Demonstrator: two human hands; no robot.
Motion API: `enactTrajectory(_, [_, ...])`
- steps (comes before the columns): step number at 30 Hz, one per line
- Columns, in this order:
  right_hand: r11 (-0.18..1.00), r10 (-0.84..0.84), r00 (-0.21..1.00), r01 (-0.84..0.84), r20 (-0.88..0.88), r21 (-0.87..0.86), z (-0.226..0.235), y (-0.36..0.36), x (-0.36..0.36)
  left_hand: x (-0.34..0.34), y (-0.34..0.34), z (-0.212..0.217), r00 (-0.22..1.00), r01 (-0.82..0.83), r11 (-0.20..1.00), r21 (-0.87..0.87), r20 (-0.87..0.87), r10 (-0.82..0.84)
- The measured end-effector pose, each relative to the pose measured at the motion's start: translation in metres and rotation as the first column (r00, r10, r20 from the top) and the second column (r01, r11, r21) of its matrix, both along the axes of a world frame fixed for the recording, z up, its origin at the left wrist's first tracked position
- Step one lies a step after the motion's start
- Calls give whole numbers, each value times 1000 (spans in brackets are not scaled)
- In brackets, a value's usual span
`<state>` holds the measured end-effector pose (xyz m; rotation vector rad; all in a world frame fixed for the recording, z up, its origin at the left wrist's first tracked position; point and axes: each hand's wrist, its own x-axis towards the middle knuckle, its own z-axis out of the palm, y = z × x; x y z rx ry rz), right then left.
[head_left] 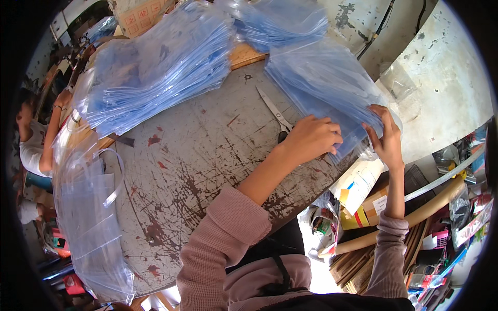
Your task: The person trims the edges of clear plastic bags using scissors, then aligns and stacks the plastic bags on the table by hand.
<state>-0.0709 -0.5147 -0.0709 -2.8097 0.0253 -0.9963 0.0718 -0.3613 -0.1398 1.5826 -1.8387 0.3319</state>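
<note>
At the right end of the worktable lies a fanned stack of clear bluish plastic sheets [324, 70]. My right hand [386, 137] grips its right edge between thumb and fingers, the layers bent up there. My left hand [314, 137] is closed, fingers curled over the near edge of the lowest plastic sheet [337, 116]; its fingertips are partly hidden. Beside the left wrist rests a pair of scissors [275, 110], blades pointing away from me, the dark handle partly covered by that hand.
A larger pile of plastic sheets [161, 67] covers the table's far left, and another stack [282, 23] sits behind. Clear plastic strips [93, 217] hang over the left edge of the scratched table [176, 181]. Boxes [376, 205] and clutter crowd the lower right. A person [39, 142] is at far left.
</note>
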Motion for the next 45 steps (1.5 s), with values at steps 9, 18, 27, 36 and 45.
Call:
enactTrajectory(9, [1000,12,1000,-12,-12,25,-2,-2,0,10,-3,4,994,23,997,74,-111,-14])
enactTrajectory(18, [999,16,1000,-15,-8,37,-3,-1,1,25,-7,9,935,112,975,192,-353,-38])
enactTrajectory(27, [998,25,999,-24,-25,55,-2,-5,-2,6,-19,16,991,-120,955,-269,20,131])
enactTrajectory(36, [982,-184,982,185,31,-38,-16,16,4,-4,-18,17,984,-153,903,-402,-142,103])
enactTrajectory(45, [960,-229,867,276,442,-45,37,-40,11,7,14,21,734,-432,901,-49,-599,320])
